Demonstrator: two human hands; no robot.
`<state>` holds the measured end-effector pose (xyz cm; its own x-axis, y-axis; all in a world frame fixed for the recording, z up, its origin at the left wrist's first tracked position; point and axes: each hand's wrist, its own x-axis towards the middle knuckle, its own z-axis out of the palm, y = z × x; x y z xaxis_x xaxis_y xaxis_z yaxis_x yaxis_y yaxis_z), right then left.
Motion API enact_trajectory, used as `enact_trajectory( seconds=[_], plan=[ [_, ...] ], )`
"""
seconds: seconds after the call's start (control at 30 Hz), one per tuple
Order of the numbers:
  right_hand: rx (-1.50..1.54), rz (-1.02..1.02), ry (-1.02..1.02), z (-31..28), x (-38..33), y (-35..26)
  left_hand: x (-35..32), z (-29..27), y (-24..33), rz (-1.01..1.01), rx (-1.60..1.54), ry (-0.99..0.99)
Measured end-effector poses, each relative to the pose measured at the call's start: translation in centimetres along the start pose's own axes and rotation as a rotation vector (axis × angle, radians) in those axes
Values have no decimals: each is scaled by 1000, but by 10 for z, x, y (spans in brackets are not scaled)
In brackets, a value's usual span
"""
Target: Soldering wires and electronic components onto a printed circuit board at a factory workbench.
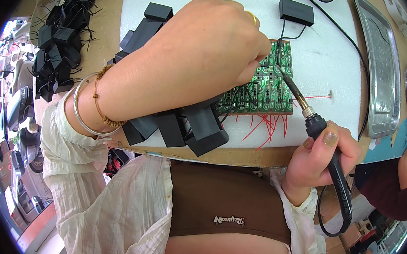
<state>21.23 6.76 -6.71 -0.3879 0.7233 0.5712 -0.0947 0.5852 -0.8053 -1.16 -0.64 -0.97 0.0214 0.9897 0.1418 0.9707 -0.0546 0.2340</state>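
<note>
Both hands over green circuit board (264,91): right hand (319,159) fingers around soldering iron (311,118), left hand (215,43) fingers pinched.

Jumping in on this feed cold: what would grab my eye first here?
The left hand fills the middle, fingertips pinched down on the green circuit board lying on the white foam sheet. From the lower right, the right hand grips a black soldering iron with its tip on the board. Black box-shaped parts on wires crowd the board's near left, with a heap of more at far left.
</note>
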Motion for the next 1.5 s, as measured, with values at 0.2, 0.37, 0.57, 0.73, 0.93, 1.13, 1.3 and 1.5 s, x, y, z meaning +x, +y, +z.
enact_trajectory(
  seconds=[0.2, 0.37, 0.57, 0.73, 0.93, 1.13, 1.3, 1.5],
  plan=[
    [-14, -41, 121, 4, -1, 2, 0, -1, 1, -10, 12, -6],
    [-18, -70, 147, 5, -1, 3, 0, -2, 1, -21, 22, -27],
    [0, -74, 172, 7, 0, 2, 2, -6, 4, -16, 1, 31],
    [-3, -83, 195, 3, -3, 5, -3, -39, 4, -163, -154, 171],
    [-46, 7, 326, 1, -10, 8, -84, -98, -32, -458, -143, 549],
    [-72, 108, 360, 1, -7, 3, -203, -107, -78, -932, -33, 859],
    [-45, 70, 346, 3, -6, 4, -242, -80, -80, -925, 212, 770],
    [-63, 84, 375, 6, -8, 3, -229, -60, -79, -579, 623, 420]
  ],
)
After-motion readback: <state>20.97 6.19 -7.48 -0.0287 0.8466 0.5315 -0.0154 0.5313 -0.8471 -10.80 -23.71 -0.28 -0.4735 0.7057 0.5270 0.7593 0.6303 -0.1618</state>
